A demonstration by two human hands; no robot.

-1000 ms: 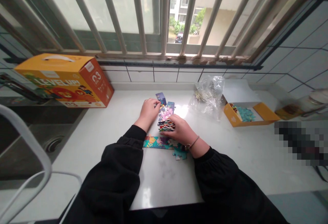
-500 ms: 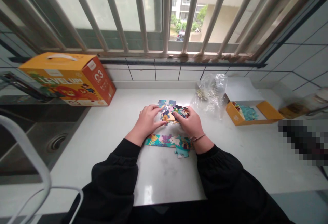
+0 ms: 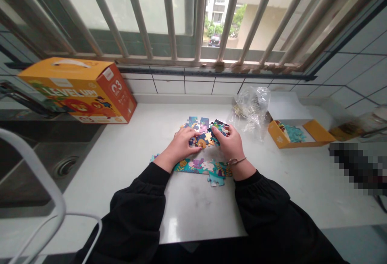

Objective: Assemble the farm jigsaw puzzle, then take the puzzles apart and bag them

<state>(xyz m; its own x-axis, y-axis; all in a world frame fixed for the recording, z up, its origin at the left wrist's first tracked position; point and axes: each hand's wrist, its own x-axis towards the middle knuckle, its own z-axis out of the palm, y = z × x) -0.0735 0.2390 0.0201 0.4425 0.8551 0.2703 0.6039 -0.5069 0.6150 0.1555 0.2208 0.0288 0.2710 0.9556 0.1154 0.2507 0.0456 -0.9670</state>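
Between the thumb and fingers of my left hand (image 3: 180,145) is a puzzle piece (image 3: 201,143) with a yellow round figure, among loose pieces on the counter. My right hand (image 3: 232,144) grips a stack of puzzle pieces (image 3: 221,127), thumb on top. Behind the hands lie more loose pieces, such as a purple one (image 3: 204,123). Closer to me, a joined teal puzzle strip (image 3: 195,165) with flowers and a white rabbit runs crosswise under my wrists. A light teal piece (image 3: 216,180) juts from its near edge.
An orange carton (image 3: 75,98) stands at the back left beside the sink (image 3: 39,163). To the right are a clear plastic bag (image 3: 252,104) and an open orange box (image 3: 298,139) with teal pieces. A white curved tube (image 3: 45,175) crosses the left foreground.
Both hands have shifted slightly right, my right hand carrying its stack of pieces. The yellow-figured piece has moved right and a little nearer to me with my left hand.
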